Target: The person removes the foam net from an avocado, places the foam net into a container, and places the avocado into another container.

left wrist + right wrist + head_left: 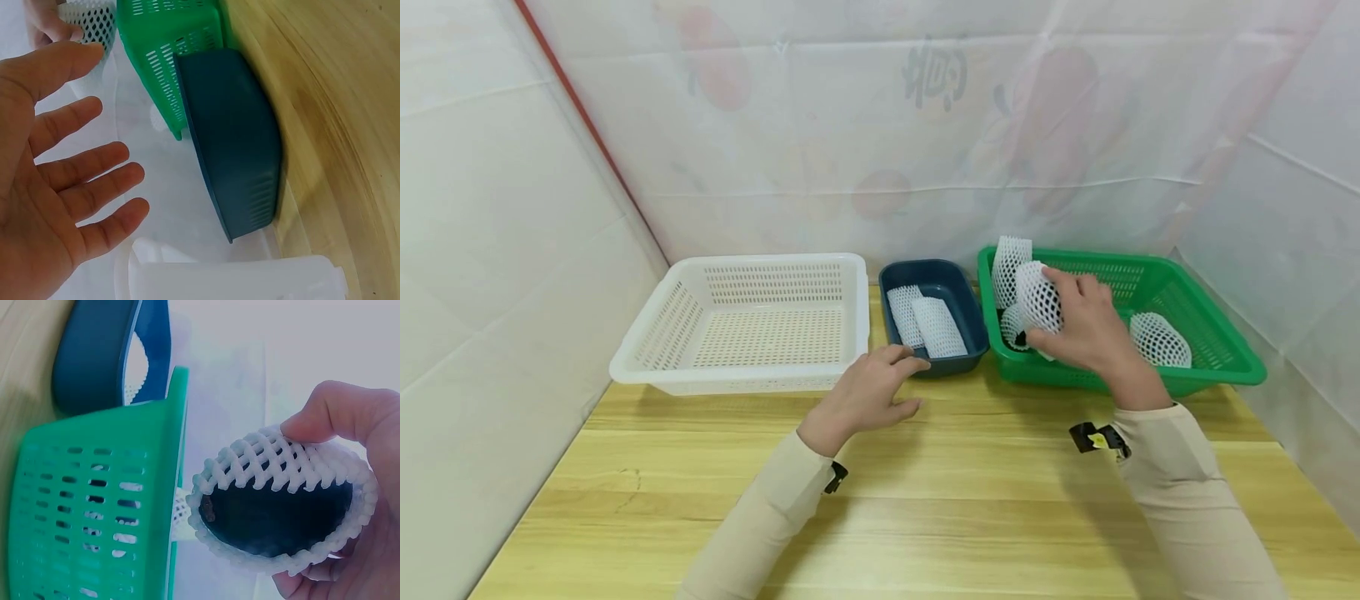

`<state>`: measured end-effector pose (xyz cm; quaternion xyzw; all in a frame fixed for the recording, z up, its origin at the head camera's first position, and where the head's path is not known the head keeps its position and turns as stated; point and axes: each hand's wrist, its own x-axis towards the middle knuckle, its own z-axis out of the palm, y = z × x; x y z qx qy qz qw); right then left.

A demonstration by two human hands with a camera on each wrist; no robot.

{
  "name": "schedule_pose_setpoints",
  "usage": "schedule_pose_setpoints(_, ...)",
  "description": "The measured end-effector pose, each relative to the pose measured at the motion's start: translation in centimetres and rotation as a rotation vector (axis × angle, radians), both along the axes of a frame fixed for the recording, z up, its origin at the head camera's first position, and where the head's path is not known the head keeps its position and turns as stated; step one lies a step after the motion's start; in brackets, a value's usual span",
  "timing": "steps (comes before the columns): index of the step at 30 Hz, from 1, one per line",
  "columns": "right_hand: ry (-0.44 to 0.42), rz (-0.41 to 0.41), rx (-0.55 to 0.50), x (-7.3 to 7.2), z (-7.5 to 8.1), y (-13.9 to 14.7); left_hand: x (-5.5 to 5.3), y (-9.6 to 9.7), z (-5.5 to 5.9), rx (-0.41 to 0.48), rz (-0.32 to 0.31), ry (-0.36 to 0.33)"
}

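Right hand [1078,325] grips the netted item [1037,300], fingers parted only by its width: thumb on one side, other fingers opposite, dark end exposed from the white net. Item sits between them at the left part of the green basket [1213,380]; another netted piece [1161,340] lies farther right inside. Left hand [865,392] holds nothing, fingers loosely spread, near the blue tray [953,285] with two white sleeves [940,327].

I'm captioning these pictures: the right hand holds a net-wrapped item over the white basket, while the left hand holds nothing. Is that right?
Not quite: the head view shows the right hand holding the net-wrapped item over the green basket instead. The left hand does hold nothing.
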<state>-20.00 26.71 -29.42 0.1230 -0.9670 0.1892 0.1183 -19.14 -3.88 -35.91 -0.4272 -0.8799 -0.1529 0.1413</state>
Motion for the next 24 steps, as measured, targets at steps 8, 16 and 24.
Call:
schedule_pose_setpoints(8, 0.032, 0.038, 0.004, 0.7, 0.1, -0.9, 0.5, -0.5, -0.5, 0.02, -0.047, -0.044)
schedule_pose_setpoints(16, 0.039, 0.041, -0.003, 1.4, 0.0, -2.0, 0.3, -1.1, -1.4, 0.031, -0.055, -0.09)
schedule_pose_setpoints(24, 0.062, 0.1, 0.001, 2.2, -0.8, -3.4, 0.0, -1.9, -2.0, 0.052, -0.057, -0.05)
